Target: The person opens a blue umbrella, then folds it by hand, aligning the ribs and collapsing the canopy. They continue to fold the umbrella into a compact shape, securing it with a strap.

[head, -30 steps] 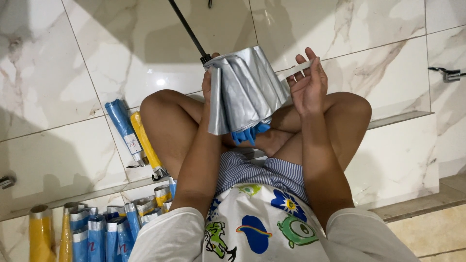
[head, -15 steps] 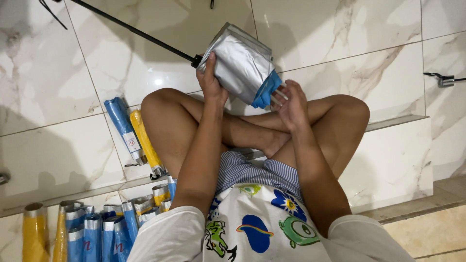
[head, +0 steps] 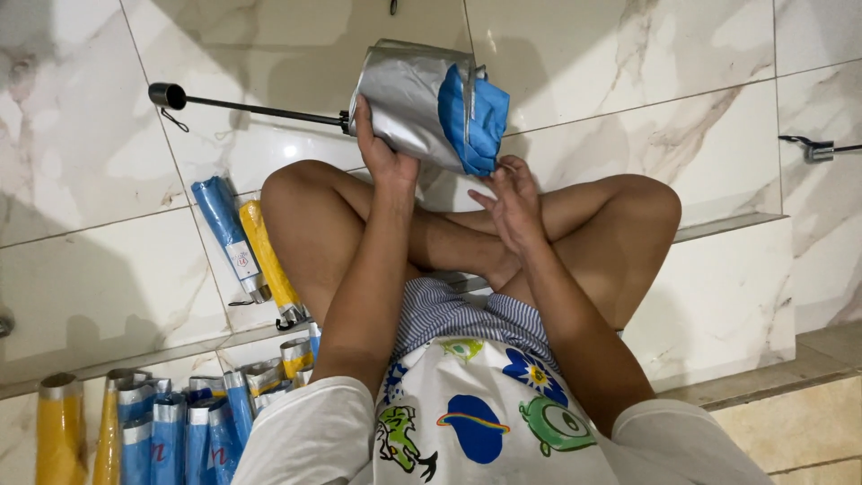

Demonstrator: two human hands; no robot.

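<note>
I sit cross-legged on a marble floor. My left hand (head: 382, 153) grips a partly folded umbrella (head: 422, 103) with a silver outside and a blue lining showing at its right end. Its thin black shaft (head: 256, 110) sticks out to the left and ends in a black handle (head: 168, 94). My right hand (head: 512, 202) hovers just below the blue edge of the canopy, fingers loosely curled, touching or nearly touching the fabric.
A blue folded umbrella (head: 224, 229) and a yellow one (head: 269, 260) lie on the floor by my left knee. Several more blue, yellow and silver-tipped umbrellas (head: 153, 422) are stacked at the lower left. A metal bracket (head: 817, 148) protrudes at the right.
The umbrella has swung so its shaft points further left and flatter. My right hand has dropped from the canopy's side to just beneath its blue end.
</note>
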